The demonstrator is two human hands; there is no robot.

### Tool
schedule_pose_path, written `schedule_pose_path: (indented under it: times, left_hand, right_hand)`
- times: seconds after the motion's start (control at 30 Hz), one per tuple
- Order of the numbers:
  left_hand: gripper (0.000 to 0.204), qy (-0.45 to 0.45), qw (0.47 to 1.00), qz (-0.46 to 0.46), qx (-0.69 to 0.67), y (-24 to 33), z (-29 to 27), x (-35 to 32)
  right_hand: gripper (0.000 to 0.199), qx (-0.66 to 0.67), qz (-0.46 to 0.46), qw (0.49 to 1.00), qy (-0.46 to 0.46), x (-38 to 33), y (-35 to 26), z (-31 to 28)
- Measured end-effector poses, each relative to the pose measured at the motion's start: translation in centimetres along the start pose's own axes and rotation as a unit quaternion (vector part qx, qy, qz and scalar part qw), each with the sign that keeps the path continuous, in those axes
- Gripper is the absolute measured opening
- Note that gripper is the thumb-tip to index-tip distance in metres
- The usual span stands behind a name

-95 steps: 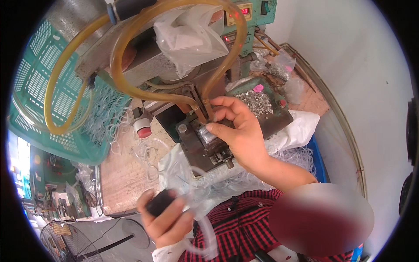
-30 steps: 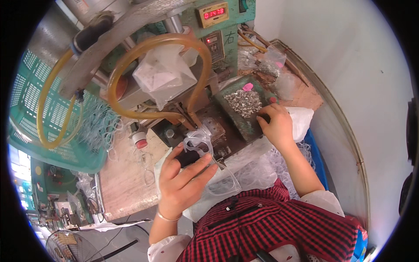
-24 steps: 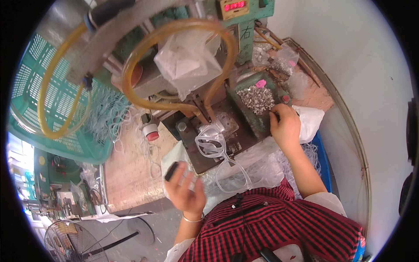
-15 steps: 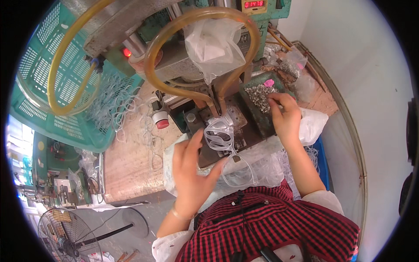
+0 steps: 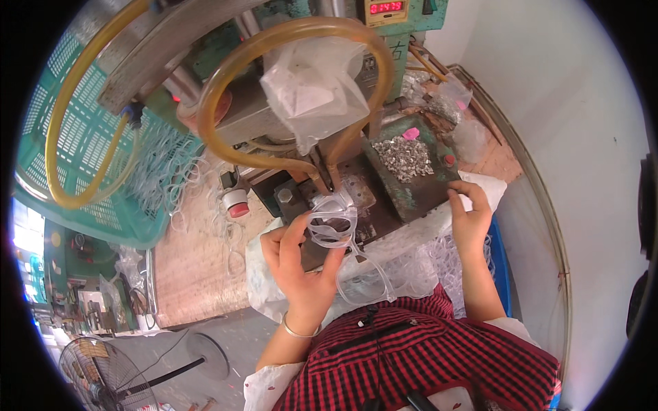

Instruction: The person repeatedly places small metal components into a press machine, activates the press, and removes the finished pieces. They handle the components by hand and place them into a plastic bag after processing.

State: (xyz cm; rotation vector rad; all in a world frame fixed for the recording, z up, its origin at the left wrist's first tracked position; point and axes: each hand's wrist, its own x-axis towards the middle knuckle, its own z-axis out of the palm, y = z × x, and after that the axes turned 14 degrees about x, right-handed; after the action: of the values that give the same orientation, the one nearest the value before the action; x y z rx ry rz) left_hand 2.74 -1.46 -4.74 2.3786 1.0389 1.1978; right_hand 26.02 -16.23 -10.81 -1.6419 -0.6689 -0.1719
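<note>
The left hand [image 5: 301, 277] has its thumb and forefinger spaced apart at opposite sides of a clear plastic spectacle frame [image 5: 336, 218]; whether they grip it cannot be told. The right hand [image 5: 473, 219] stands beside the near right corner of a dark green tray [image 5: 425, 197], thumb and forefinger set narrowly (any small piece between them is too small to confirm).

The upper part of the spectacle frame is located at the steel fixture [image 5: 373, 222], just below two prongs [image 5: 319, 182]; its lower loop extends past the fixture's near edge toward the checked apron [image 5: 432, 356]. Small metal pieces [image 5: 404, 159] are heaped in the tray, with a pink scrap [image 5: 411, 133] at the far side of the heap.

An amber hose [image 5: 207, 123] loops above the fixture, around a plastic bag [image 5: 312, 89]. Left of the fixture is a red button [image 5: 238, 209]. Further left, on the counter [image 5: 195, 281], a green basket [image 5: 137, 231] contains clear loops [image 5: 161, 164].
</note>
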Motion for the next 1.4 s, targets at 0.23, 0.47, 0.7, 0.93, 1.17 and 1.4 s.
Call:
schedule_pose_path:
  times: [0.23, 0.47, 0.7, 0.93, 1.17, 1.4]
  left_hand:
    - [0.065, -0.028, 0.999, 0.011, 0.014, 0.1, -0.9, 0.4]
    - [0.065, -0.008, 0.999, 0.031, 0.012, 0.2, -0.1, 0.5]
    - [0.038, 0.065, 0.995, 0.063, 0.030, -0.5, 1.0, -0.9]
    - [0.021, 0.014, 0.958, 0.280, -0.056, -0.8, -3.6, -1.7]
    - [0.012, -0.085, 0.902, 0.400, -0.136, -0.6, -2.4, 5.2]
    - [0.015, -0.172, 0.894, 0.381, -0.160, -1.6, -1.6, 6.5]
  right_hand:
    - [0.021, 0.224, -0.062, 0.949, -0.214, 3.3, -10.1, 7.2]
    - [0.046, 0.355, 0.095, 0.907, -0.205, 1.6, -9.6, 10.7]
    - [0.049, 0.475, 0.185, 0.829, -0.230, 1.7, -10.7, 11.2]
    - [0.047, 0.485, 0.285, 0.791, -0.239, 1.7, -14.1, 9.2]
    - [0.024, 0.104, 0.040, 0.961, -0.252, 3.0, -5.4, 5.5]
    - [0.020, 0.103, -0.046, 0.990, -0.081, 4.2, -1.2, 3.2]
